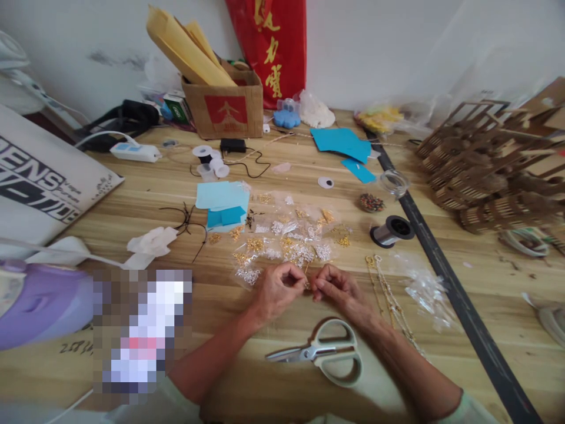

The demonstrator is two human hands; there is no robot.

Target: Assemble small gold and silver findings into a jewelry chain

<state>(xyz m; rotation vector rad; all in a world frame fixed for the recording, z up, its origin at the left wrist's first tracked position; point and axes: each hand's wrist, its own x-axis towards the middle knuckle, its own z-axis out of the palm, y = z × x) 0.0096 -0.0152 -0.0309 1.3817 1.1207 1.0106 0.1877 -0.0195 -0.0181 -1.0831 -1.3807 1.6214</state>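
Observation:
My left hand (pixel 277 293) is closed in a pinch, thumb against forefinger, at the near edge of the small metal findings. Close to its right, my right hand (pixel 339 288) pinches too, its fingertips turned towards the left ones. A tiny thin piece shows between the fingertips, too small to name. Just beyond the hands lie clear plastic bags of silver findings (pixel 301 253) and gold findings (pixel 255 244). Nearer to me are scissors (pixel 320 351) with pale handles, their blades pointing left. Gold and silver chains (pixel 392 299) lie beside my right forearm.
A wire spool (pixel 392 231), a bead cluster (pixel 371 202) and clear plastic bags (pixel 428 288) lie to the right. Blue cards (pixel 223 195) and black cords (pixel 188 219) are at the left. A cardboard box (pixel 223 106) stands behind; wooden baskets (pixel 481 165) pile at far right.

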